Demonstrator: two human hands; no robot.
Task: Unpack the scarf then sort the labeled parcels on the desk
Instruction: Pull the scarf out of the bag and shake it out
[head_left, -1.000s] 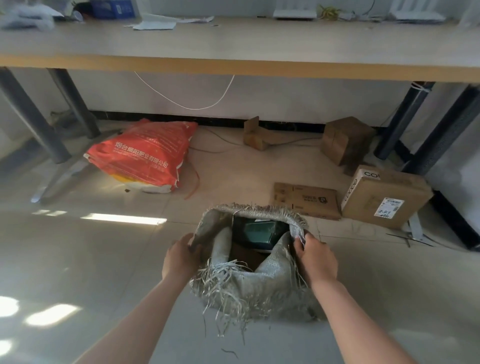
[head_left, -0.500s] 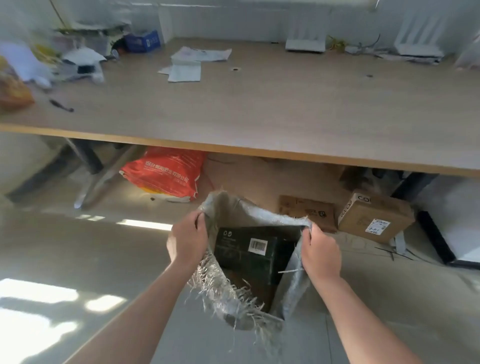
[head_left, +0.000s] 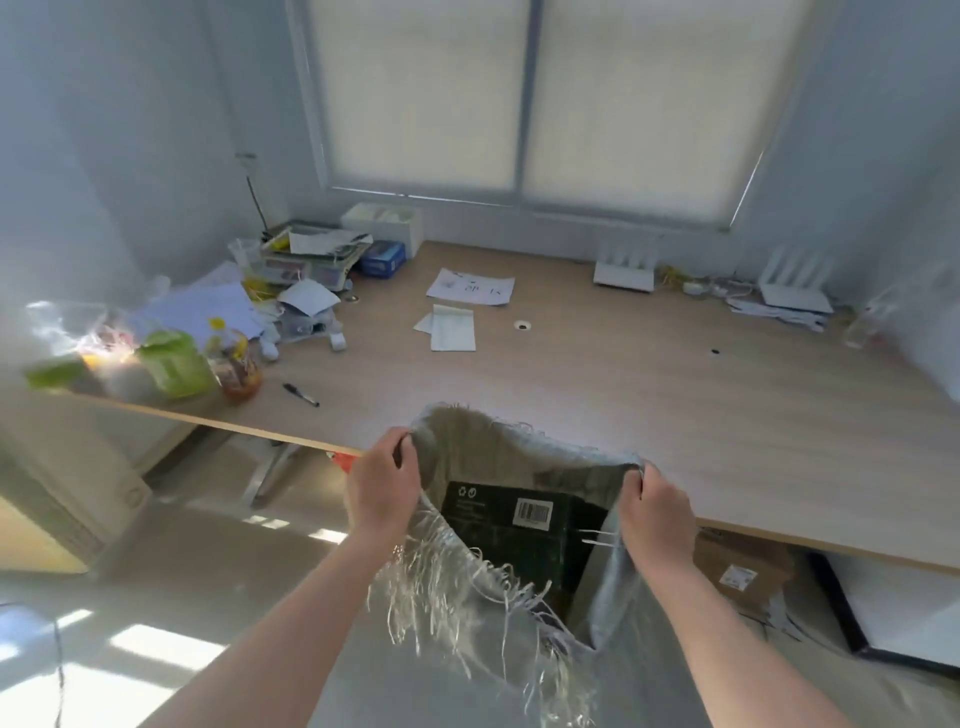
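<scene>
Step (my guess): getting the bundle up onto the table (head_left: 623, 395) so it can be opened there.
L grip: left hand (head_left: 382, 488) has its fingers curled tight over the left rim of the scarf (head_left: 498, 447).
R grip: right hand (head_left: 655, 512) is closed on the right rim, pinching the cloth.
Do it well: hold both rims level and taut and lift evenly, else the load tips out. Aim for the bare wood straight ahead, away from the papers (head_left: 452, 327), pen (head_left: 301, 395) and bottle (head_left: 236, 364) on the left.
Scarf look: grey coarse weave with long frayed silvery strands at the near edge. Reads more like a sack, mouth held wide.
Inside: a dark parcel (head_left: 498, 525) with a white barcode label (head_left: 531, 513), sitting tilted.
Where: held in front of the person at the table's near edge. Can't tell if it touches.
</scene>
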